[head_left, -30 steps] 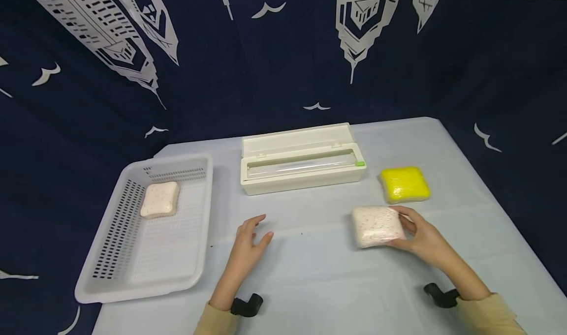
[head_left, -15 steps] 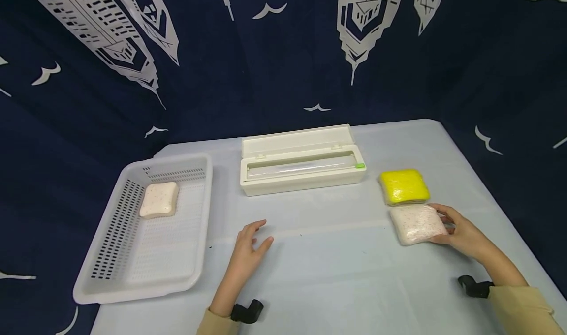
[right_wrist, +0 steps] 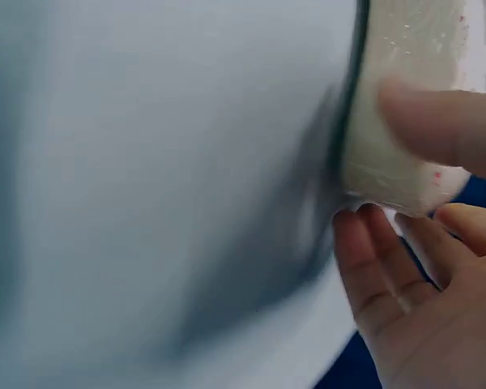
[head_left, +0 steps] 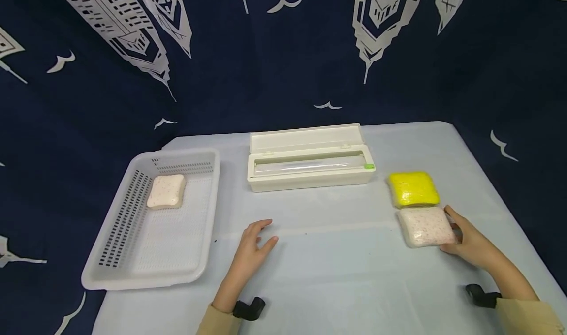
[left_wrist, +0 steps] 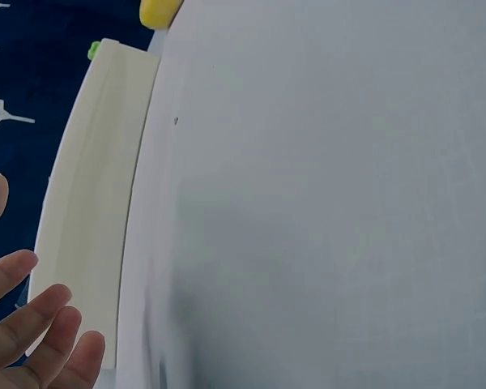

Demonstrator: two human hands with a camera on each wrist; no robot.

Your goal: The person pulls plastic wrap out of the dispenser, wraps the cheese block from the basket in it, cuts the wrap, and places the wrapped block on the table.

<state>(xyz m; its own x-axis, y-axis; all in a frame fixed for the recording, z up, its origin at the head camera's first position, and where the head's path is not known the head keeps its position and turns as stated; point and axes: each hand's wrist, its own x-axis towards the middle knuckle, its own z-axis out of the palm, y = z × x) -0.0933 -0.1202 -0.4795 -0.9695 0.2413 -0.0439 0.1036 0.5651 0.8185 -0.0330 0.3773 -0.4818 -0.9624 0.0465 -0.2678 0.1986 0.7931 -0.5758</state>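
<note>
Pinkish block (head_left: 426, 227) | right hand (head_left: 473, 242) touching its end, grip unclear | left hand (head_left: 249, 257) relaxed, apart

We can read no text, label, brand, number or sign in any of the three views: neither the head camera nor either wrist camera shows us a legible character.

A navy curtain (head_left: 248, 69) printed with white towers and birds spans the upper frame. The pale tabletop (head_left: 336, 271) carries a white perforated basket (head_left: 177, 236) at left, a cream block (head_left: 166, 191) inside it, an open-lidded box (head_left: 312, 180) near centre and a yellow block (head_left: 414, 188) at right.
</note>
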